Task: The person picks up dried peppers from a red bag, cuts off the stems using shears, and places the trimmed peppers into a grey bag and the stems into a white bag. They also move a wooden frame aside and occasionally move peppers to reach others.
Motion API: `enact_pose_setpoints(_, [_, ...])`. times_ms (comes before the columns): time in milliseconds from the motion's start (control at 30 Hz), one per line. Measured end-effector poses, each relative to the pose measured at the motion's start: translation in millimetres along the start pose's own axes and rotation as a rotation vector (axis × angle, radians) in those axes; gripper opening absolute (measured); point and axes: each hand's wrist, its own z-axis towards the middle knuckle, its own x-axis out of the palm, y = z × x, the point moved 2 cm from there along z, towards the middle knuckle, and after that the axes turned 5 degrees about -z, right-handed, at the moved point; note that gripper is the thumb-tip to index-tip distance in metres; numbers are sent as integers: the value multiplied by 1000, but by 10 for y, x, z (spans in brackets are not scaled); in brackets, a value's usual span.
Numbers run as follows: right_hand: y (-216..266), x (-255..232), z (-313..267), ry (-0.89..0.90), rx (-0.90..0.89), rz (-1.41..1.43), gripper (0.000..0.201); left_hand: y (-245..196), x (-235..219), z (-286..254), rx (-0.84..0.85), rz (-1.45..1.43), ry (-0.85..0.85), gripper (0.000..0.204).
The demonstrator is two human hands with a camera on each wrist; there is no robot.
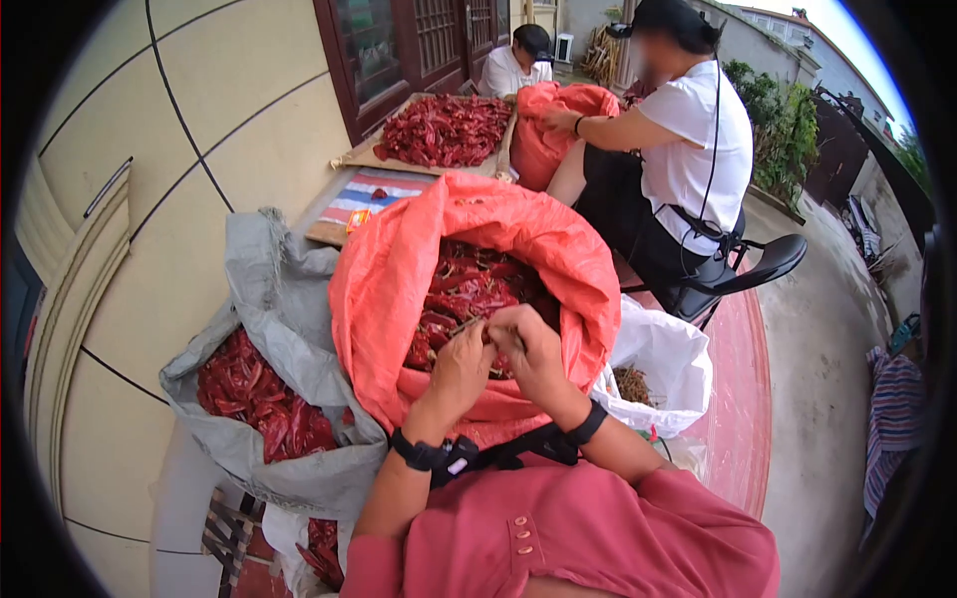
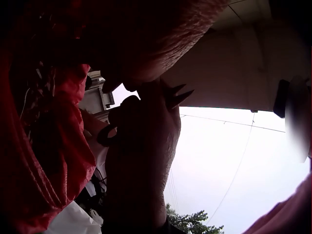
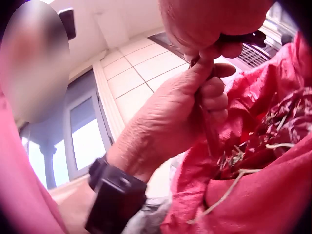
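Pinching a dried chilli (image 3: 206, 127) between left hand (image 1: 459, 374) and right hand (image 1: 535, 351), over the open red sack (image 1: 384, 299) (with its rim rolled back, probably for easy access); held at the fingertips, likely for fine control.

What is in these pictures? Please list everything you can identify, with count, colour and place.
Peppers: many, red, in near and grey sacks, on board, bottom left
Near sack: 1, orange-red, centre
Far sack: 1, orange-red, beyond near sack
Grey sack: 1, grey, left
White sack: 1, white, right of near sack
Board: 1, tan, by door
Door: 1, dark red, top
Wall: 1, cream, left
Chair: 1, black, right
People: 2, white tops, beyond near sack
Plants: several, green, upper right
Wristbands: 2, black, wearer's wrists
Left hand: 1, bare, over near sack, apparently pinching a pepper
Right hand: 1, bare, meeting left hand; grip unclear
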Motion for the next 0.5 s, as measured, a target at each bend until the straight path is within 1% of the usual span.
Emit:
enact_pose_setpoints(33, [-51, 38, -10, 17, 181, 140, 3, -69, -44, 48, 3, 7, 3, 24])
enact_pose_setpoints(67, [-51, 59, -12, -25, 293, 199, 8, -93, -76, 86, -27, 9, 60, 21])
enact_pose_setpoints(133, [-60, 60, -18, 6, 543, 488, 11, -12, -56, 72, 40, 57, 49, 18])
enact_pose_setpoints(200, [-130, 67, -78, 59, 707, 782, 10, 1, -73, 49, 64, 48, 36, 18])
enact_pose_setpoints(233, [-125, 77, -83, 49, 768, 882, 11, -15, -79, 24, 81, 43, 28, 18])
enact_pose_setpoints(267, [-140, 60, -65, 105, 782, 985, 13, -41, -79, 12, 96, 6, 36, 18])
enact_pose_setpoints(333, [-298, 77, -77, 80, 969, 1203, 14, -97, -65, -13, 132, -68, 50, 17])
enact_pose_setpoints(367, [-316, 69, -99, 79, 936, 1170, 16, -83, -38, -37, 107, -47, 51, 19])
enact_pose_setpoints(467, [-120, -128, -47, -39, 722, 891, 16, -212, -103, -8, 152, 6, -83, 23])
enact_pose_setpoints(500, [-99, -263, -43, -57, 694, 714, 14, -227, -143, -23, 72, -26, -63, 33])
